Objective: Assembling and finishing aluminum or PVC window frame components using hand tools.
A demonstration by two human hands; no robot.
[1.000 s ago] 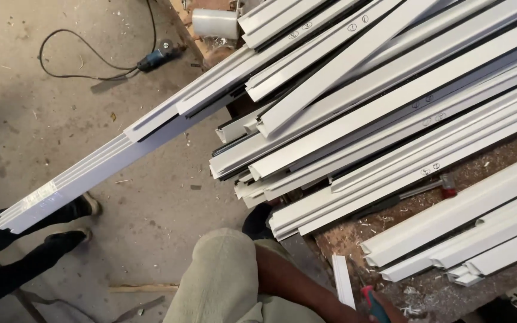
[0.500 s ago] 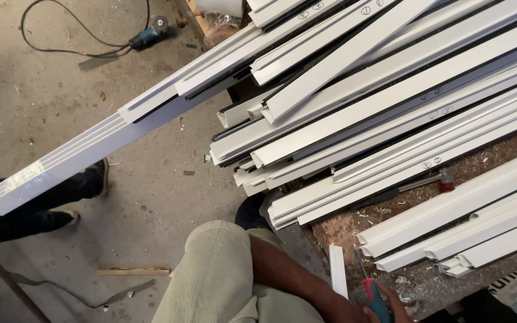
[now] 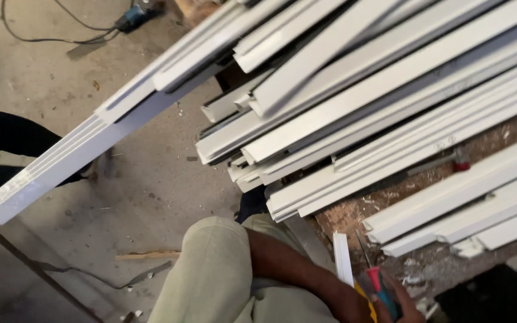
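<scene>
Closer now, the view has dropped toward the white profile stack (image 3: 360, 113).
Right hand (image 3: 390, 302) fingers wrap a red-handled tool (image 3: 381, 287) beside a short white offcut (image 3: 342, 257); left hand unseen.

I see no packages, signs or screens around my hand (image 3: 390, 302); faint small markings on the white strips (image 3: 450, 140) above it are too blurred to tell.

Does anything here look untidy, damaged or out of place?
Yes. The white profile strips lie in a loose, uneven pile, and one long bundle juts far out over the floor. Sawdust and chips litter the bench. A power tool lies on the floor with its cable sprawled.
</scene>
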